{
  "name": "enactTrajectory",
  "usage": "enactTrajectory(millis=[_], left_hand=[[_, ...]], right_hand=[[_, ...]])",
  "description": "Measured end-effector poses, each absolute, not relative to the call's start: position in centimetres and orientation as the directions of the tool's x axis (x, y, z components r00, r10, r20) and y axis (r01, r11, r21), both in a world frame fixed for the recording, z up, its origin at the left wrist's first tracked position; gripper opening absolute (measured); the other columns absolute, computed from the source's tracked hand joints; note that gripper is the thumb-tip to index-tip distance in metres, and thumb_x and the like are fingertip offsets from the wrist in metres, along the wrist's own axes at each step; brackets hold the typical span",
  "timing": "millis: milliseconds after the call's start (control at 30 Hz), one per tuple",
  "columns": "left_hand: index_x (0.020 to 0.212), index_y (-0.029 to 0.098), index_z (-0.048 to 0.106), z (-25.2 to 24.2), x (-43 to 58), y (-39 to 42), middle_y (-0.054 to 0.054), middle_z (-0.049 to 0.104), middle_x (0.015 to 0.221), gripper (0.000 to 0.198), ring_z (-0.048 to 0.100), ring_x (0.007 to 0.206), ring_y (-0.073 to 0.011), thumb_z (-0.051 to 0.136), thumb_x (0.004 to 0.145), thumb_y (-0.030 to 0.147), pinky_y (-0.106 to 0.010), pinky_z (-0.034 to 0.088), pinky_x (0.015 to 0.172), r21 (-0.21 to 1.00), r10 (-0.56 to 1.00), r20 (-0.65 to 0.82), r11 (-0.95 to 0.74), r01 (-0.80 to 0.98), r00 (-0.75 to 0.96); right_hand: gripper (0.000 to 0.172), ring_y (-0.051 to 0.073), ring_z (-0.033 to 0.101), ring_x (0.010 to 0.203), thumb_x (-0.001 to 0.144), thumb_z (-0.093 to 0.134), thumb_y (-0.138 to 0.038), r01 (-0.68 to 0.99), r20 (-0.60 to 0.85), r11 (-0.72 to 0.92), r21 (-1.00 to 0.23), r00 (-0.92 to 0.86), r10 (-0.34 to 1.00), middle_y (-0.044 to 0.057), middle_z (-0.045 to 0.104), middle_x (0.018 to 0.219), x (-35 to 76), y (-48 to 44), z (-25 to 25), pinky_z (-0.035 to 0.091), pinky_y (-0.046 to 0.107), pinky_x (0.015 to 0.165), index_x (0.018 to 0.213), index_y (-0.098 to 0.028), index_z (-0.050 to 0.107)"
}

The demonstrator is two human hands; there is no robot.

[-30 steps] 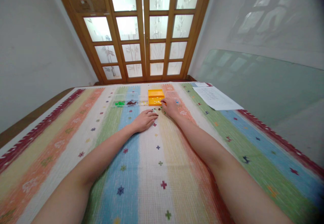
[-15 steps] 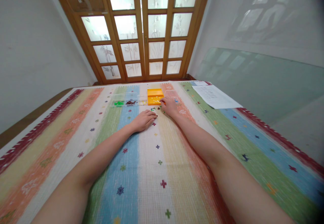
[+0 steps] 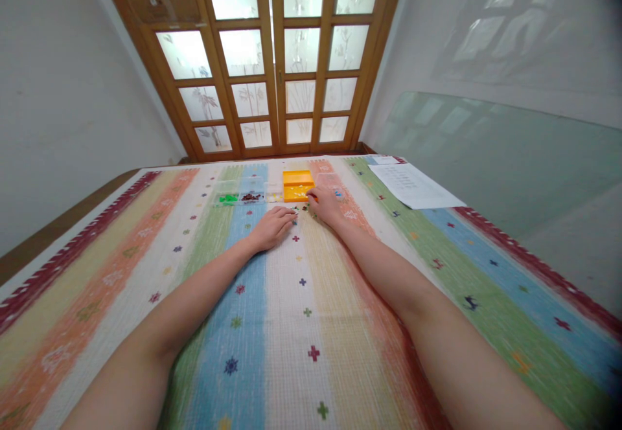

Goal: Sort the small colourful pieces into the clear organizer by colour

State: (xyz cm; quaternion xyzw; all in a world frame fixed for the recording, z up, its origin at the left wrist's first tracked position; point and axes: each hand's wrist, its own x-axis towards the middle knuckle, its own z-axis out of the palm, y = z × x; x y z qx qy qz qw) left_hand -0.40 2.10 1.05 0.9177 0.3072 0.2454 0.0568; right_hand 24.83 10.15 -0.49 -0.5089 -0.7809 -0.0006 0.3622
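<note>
My left hand [image 3: 273, 228] rests low over the cloth with its fingers drawn together. Its fingertips are beside a scatter of tiny dark and green pieces [image 3: 304, 208]. Right of them, my right hand [image 3: 324, 206] is closed at the front edge of an open yellow box [image 3: 297, 175], which holds small whitish pieces [image 3: 294, 192]. The fingers of both hands look pinched; anything between them is too small to make out. Left of the yellow box are clear containers with green pieces [image 3: 228, 199], dark red pieces [image 3: 252, 197] and pale yellow pieces [image 3: 275, 197].
A clear container [image 3: 326, 179] with some blue pieces [image 3: 338, 193] sits behind my right hand. A printed paper sheet [image 3: 413, 186] lies at the far right on the striped tablecloth [image 3: 291, 352]. Wooden glass doors [image 3: 278, 93] stand beyond the table.
My left hand has shifted slightly away from me and to the left, its fingertips drawn closer to the small pieces. My right hand has hardly moved.
</note>
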Motion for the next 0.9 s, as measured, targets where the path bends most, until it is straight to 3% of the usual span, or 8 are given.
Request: enactTrajectory(millis=[267,467,900], left_hand=[[0.132,0.021,0.072,0.8,-3.8,5.0,-0.011,0.070,0.136,0.040,0.058,0.130,-0.0276,0.040,0.109,0.030,-0.053,0.043,0.118,0.295,0.716,0.581,-0.629,0.719,0.388],[0.133,0.019,0.071,-0.1,-7.8,7.7,-0.011,0.069,0.139,0.044,0.057,0.131,-0.0265,0.036,0.109,0.031,-0.050,0.041,0.120,0.340,0.793,0.574,-0.455,0.823,0.202],[0.138,0.017,0.068,-1.2,-8.9,8.8,-0.013,0.064,0.147,0.047,0.053,0.138,-0.0292,0.037,0.106,0.033,-0.056,0.035,0.124,0.323,0.850,0.486,-0.389,0.863,0.201]], right_hand=[[0.021,0.025,0.067,0.100,0.097,0.059,-0.019,0.794,0.542,0.476,-0.379,-0.227,0.809,0.010,0.078,0.107,24.8,10.0,-0.3,0.049,0.036,0.093,0.102,-0.019,0.079],[0.021,0.025,0.067,0.100,0.096,0.058,-0.017,0.784,0.538,0.484,-0.388,-0.234,0.810,0.009,0.078,0.106,24.7,9.5,0.1,0.048,0.036,0.093,0.102,-0.019,0.078],[0.020,0.024,0.067,0.098,0.097,0.058,-0.019,0.778,0.529,0.486,-0.398,-0.239,0.815,0.009,0.077,0.101,24.5,9.5,0.3,0.049,0.036,0.093,0.098,-0.020,0.078]])
